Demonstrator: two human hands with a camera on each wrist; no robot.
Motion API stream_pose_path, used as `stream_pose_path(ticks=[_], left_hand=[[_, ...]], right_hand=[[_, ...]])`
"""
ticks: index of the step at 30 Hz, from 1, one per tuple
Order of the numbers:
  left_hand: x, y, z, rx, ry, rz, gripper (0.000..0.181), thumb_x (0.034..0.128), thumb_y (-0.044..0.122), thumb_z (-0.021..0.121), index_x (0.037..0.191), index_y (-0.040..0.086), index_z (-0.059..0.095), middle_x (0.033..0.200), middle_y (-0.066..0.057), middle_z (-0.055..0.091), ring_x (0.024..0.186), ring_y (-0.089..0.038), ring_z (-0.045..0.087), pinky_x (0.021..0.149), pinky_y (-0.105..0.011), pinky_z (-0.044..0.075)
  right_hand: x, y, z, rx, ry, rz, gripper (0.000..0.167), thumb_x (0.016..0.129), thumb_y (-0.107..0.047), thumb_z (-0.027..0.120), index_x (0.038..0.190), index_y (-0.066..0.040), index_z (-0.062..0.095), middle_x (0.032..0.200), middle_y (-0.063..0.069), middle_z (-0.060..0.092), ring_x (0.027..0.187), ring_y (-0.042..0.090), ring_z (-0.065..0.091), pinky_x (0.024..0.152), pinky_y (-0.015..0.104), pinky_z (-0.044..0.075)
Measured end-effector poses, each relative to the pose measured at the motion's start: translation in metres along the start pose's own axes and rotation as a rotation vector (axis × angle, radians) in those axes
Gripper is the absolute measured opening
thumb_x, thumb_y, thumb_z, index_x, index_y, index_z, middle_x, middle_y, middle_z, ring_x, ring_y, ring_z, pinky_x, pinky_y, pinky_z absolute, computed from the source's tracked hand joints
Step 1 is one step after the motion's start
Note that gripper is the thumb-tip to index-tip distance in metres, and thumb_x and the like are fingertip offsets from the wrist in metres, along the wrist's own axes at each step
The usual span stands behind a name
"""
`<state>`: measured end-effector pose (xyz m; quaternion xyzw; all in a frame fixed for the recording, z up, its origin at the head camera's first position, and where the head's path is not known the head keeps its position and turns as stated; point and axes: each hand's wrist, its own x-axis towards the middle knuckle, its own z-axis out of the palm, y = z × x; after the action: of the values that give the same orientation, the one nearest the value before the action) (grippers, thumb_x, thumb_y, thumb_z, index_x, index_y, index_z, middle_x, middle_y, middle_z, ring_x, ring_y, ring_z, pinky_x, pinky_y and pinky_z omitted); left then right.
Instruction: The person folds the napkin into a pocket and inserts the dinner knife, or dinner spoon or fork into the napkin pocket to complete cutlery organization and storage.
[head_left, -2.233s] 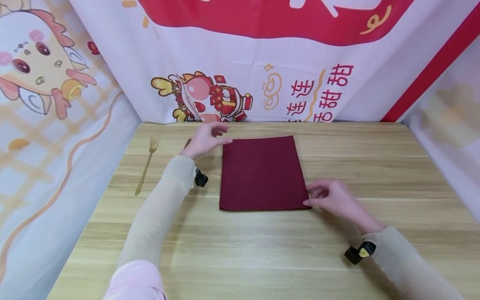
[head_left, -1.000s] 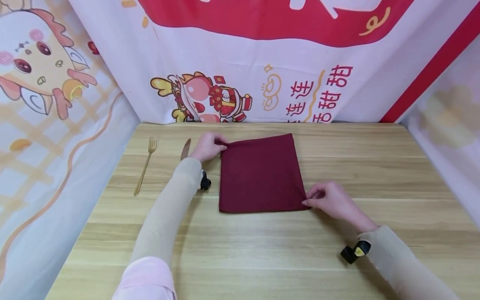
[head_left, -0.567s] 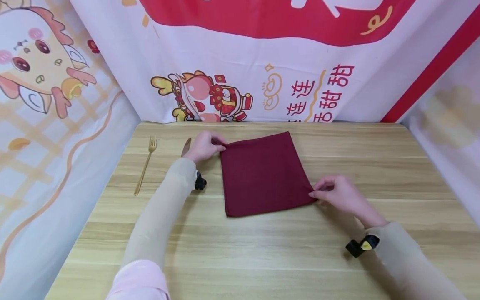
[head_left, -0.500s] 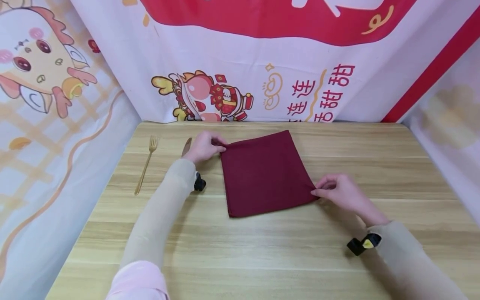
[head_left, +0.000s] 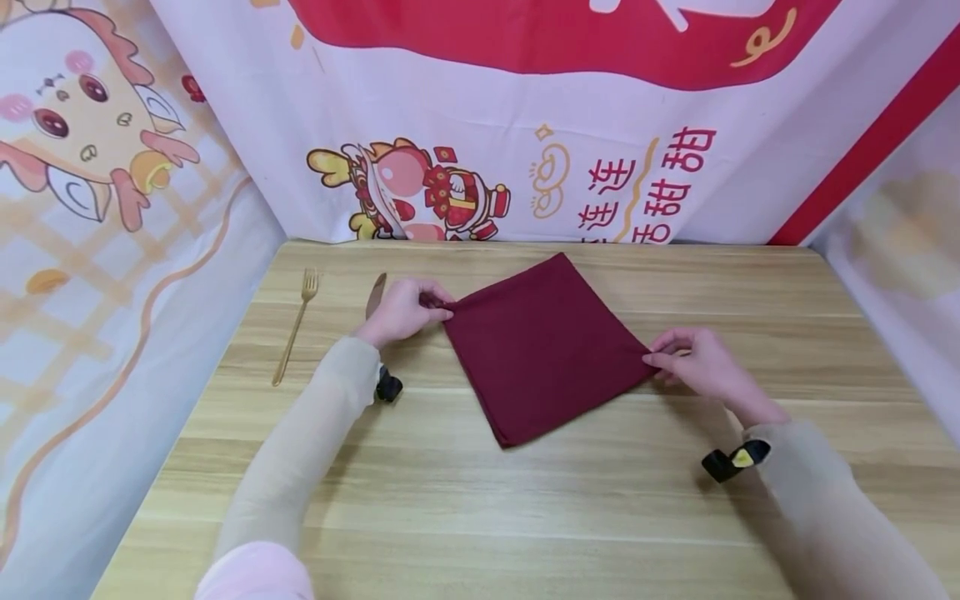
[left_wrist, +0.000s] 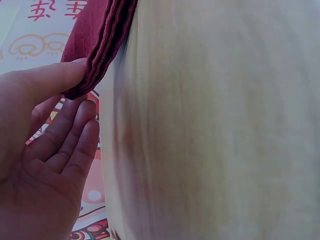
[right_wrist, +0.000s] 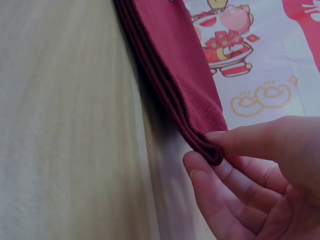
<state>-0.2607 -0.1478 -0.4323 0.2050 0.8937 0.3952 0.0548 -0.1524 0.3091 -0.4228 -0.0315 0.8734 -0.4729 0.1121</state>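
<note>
Turned anticlockwise since the earlier frames: folded maroon cloth [head_left: 551, 350], with its right corner drawn toward the back and its near corner slid rightward. Now lying as a tilted diamond at the centre of the frame, no longer almost square-on; probably being reoriented rather than unfolded, judging by the layers stacked together in both wrist views. Pinching the cloth's left corner between thumb and fingers, left grip [head_left: 401, 312], left of centre. Pinching the right corner likewise, right grip [head_left: 705, 362], right of centre. Just beside the left grip and partly hidden by it, a knife [head_left: 377, 293]; farther left, a gold fork [head_left: 296, 325], untouched. Beneath, a wood-grained bench [head_left: 480, 533]. Across the top of the frame, a printed backdrop [head_left: 465, 92] with red writing [head_left: 666, 200], readable as 连连 and 甜甜; lower characters cut off at the bench's back edge. No brand or label legible on cloth, knife or fork.
</note>
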Motion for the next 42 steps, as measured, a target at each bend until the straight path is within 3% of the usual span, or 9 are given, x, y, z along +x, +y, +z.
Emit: stream_pose_path(ticks=[8, 21, 25, 33, 42], left_hand=[[-0.020, 0.007, 0.002, -0.043, -0.013, 0.023, 0.015, 0.0861, 0.012, 0.084, 0.099, 0.010, 0.078, 0.088, 0.000, 0.072, 0.082, -0.018, 0.065, 0.074, -0.031, 0.053], [-0.052, 0.018, 0.011, -0.071, -0.041, -0.032, 0.020, 0.0807, 0.010, 0.088, 0.093, 0.009, 0.073, 0.085, -0.002, 0.069, 0.079, -0.018, 0.065, 0.071, -0.030, 0.053], [-0.062, 0.021, 0.016, -0.074, -0.038, -0.020, 0.022, 0.0793, 0.008, 0.089, 0.092, 0.007, 0.071, 0.084, -0.002, 0.069, 0.077, -0.018, 0.065, 0.070, -0.029, 0.053], [-0.081, 0.029, 0.021, -0.039, -0.075, -0.059, 0.026, 0.0807, 0.011, 0.087, 0.093, 0.005, 0.065, 0.083, -0.002, 0.066, 0.074, -0.017, 0.062, 0.067, -0.030, 0.053], [-0.095, 0.039, 0.025, -0.043, -0.125, -0.095, 0.021, 0.0865, 0.014, 0.082, 0.096, 0.005, 0.065, 0.086, -0.002, 0.066, 0.076, -0.016, 0.062, 0.069, -0.032, 0.053]], right_hand=[[0.020, 0.002, -0.013, -0.083, 0.011, 0.013, 0.022, 0.097, -0.014, 0.071, 0.107, 0.006, 0.067, 0.096, 0.018, 0.067, 0.076, 0.026, 0.070, 0.068, 0.033, 0.059], [0.052, -0.007, -0.013, -0.130, 0.037, 0.047, 0.024, 0.100, -0.020, 0.068, 0.111, 0.001, 0.067, 0.106, 0.020, 0.067, 0.087, 0.030, 0.069, 0.073, 0.036, 0.057], [0.064, -0.010, -0.010, -0.140, 0.067, 0.029, 0.023, 0.100, -0.020, 0.068, 0.110, 0.001, 0.067, 0.107, 0.020, 0.066, 0.086, 0.030, 0.069, 0.072, 0.035, 0.056], [0.086, -0.015, -0.002, -0.190, 0.151, -0.039, 0.019, 0.097, -0.017, 0.071, 0.106, 0.000, 0.070, 0.102, 0.018, 0.070, 0.082, 0.030, 0.070, 0.060, 0.027, 0.050], [0.108, -0.024, 0.005, -0.184, 0.213, -0.061, 0.019, 0.098, -0.015, 0.070, 0.108, -0.001, 0.074, 0.101, 0.016, 0.072, 0.082, 0.029, 0.070, 0.063, 0.026, 0.050]])
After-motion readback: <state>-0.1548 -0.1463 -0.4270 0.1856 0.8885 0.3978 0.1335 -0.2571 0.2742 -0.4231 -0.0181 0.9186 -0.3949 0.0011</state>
